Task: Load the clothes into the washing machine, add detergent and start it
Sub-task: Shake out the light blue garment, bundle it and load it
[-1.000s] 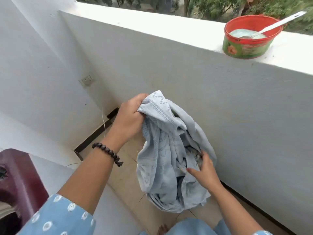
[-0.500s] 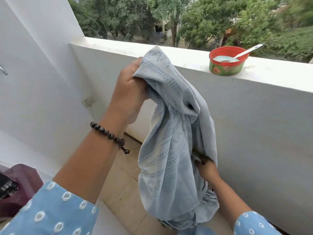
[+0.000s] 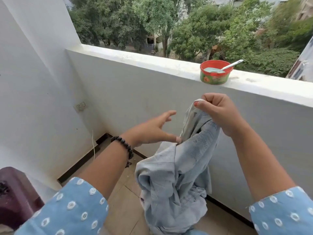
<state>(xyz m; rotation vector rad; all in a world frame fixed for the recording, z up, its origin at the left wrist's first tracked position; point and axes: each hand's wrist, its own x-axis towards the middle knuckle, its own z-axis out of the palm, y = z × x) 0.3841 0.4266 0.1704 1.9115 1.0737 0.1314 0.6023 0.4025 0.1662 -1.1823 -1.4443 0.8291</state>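
Right hand (image 3: 218, 111) raised, fingers curled in a pinch; left hand (image 3: 152, 129) outstretched, fingers spread.

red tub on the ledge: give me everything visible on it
The red tub is a round, shallow container, plastic by its look, with a red rim and a green and red printed label round its side. It stands upright and lidless on top of the white parapet ledge, to the right. Inside lies a pale blue-green substance, with a white spoon resting in it, handle angled up over the right rim. Neither hand touches it.
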